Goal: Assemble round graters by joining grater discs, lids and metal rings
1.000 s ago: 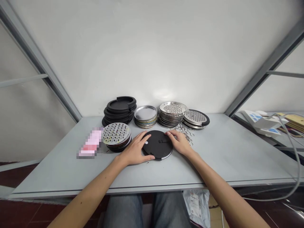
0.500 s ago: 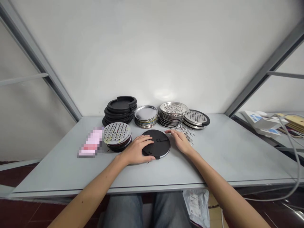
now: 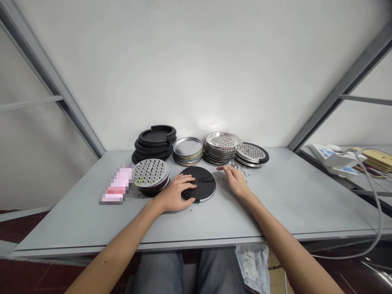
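A black round disc (image 3: 204, 188) with a slotted clip and a pale rim showing at its near right lies flat on the table in front of me. My left hand (image 3: 179, 191) rests over its left side, fingers spread on top and thumb at the near edge. To the right, apart from the disc, my right hand (image 3: 234, 179) has its index finger stretched leftward; its other fingers are partly hidden, and nothing shows in it. Small metal rings or clips (image 3: 244, 170) lie just beyond it. Left of the disc stands a stack topped by a perforated grater plate (image 3: 151, 172).
Along the wall stand stacked black rings (image 3: 156, 136), plain metal discs (image 3: 188, 148), metal grater plates (image 3: 223, 143) and black-rimmed grater plates (image 3: 252, 153). A pixelated pink item (image 3: 118, 185) lies left on the grey table (image 3: 275, 212). A white cable (image 3: 379, 212) hangs at right.
The black disc has shifted slightly left, further under my left hand. My right hand has drawn a little away from its edge.
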{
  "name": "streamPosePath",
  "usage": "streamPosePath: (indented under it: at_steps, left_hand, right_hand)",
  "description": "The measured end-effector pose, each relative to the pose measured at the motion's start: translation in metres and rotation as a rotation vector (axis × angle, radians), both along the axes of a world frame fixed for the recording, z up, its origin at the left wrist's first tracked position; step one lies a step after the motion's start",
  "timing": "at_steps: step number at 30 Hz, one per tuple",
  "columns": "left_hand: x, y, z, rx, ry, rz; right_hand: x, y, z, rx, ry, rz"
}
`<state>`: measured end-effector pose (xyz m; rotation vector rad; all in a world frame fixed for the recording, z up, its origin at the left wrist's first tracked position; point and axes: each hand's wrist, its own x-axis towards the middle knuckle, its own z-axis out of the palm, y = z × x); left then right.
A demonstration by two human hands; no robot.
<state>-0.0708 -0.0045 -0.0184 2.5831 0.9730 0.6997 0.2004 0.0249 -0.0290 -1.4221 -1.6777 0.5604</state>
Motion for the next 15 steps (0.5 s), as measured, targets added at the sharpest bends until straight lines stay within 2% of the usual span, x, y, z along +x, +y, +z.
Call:
streamPosePath:
  at_steps: [4, 7, 10, 15]
  left_hand:
    - [-0.002, 0.0, 0.002, -0.009, -0.013, -0.003]
    - [-0.002, 0.0, 0.004, -0.031, 0.004, -0.009]
    - [-0.002, 0.001, 0.003, -0.031, 0.016, 0.0]
    - [0.001, -0.001, 0.002, 0.035, -0.007, -0.043]
  right_hand:
    - [0.009, 0.003, -0.002, 0.099, -0.139, -0.14]
    - [0.011, 0.004, -0.007, 0.075, -0.359, -0.207]
    - [0.009, 0.004, -0.011, -0.001, -0.534, -0.205]
    - [0.008, 0.001, -0.01, -0.016, -0.601, -0.167]
